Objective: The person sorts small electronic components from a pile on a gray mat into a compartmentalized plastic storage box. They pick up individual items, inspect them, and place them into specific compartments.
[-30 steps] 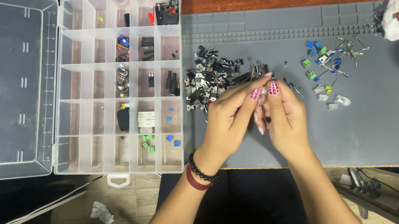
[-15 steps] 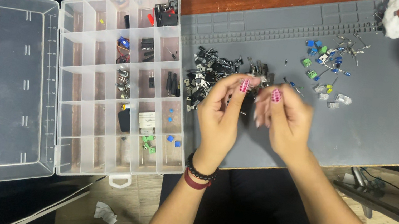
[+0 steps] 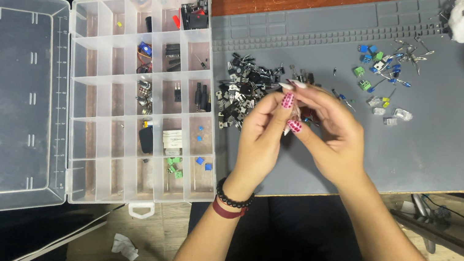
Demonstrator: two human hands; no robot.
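A tiny electronic part, mostly hidden, is pinched between the fingertips of the left hand point(image 3: 263, 132) and right hand point(image 3: 331, 134), above the grey mat point(image 3: 429, 137) near its front edge. It is judged light, with thin bendable legs, best held by its body. A heap of black components point(image 3: 241, 88) lies just beyond; the open organiser box point(image 3: 138, 97) sits at the mat's left edge.
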